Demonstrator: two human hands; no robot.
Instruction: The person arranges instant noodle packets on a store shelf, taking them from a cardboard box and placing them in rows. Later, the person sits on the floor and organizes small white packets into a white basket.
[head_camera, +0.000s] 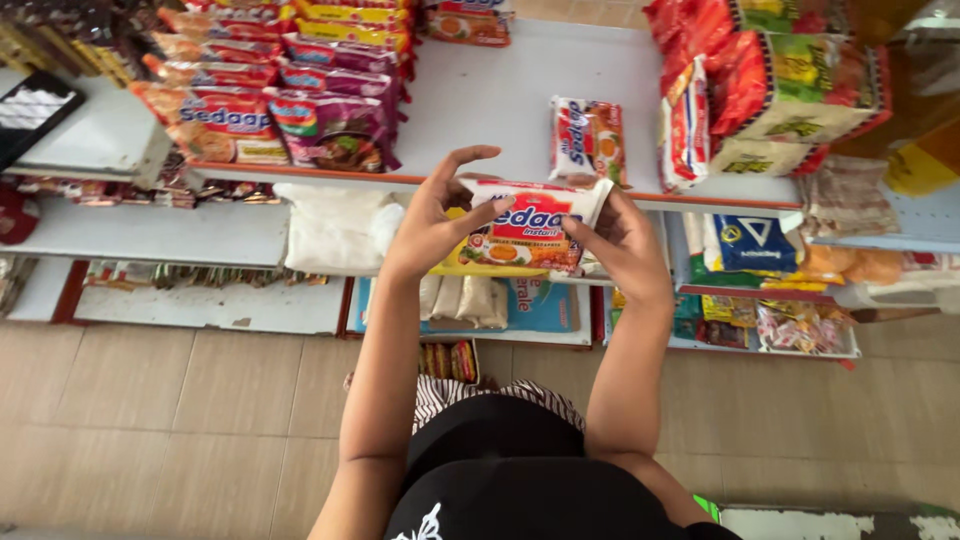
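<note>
Both hands share the grip: left hand (432, 225) and right hand (622, 243) pinch the short ends of a white-and-red noodle packet (520, 232), held in the air before the top shelf's orange edge (300, 175). Its long axis runs nine to three o'clock, printed face up. Bare shelf board lies open at twelve o'clock; one loose packet (588, 140) rests at one o'clock. The right palm hides the packet's right end.
</note>
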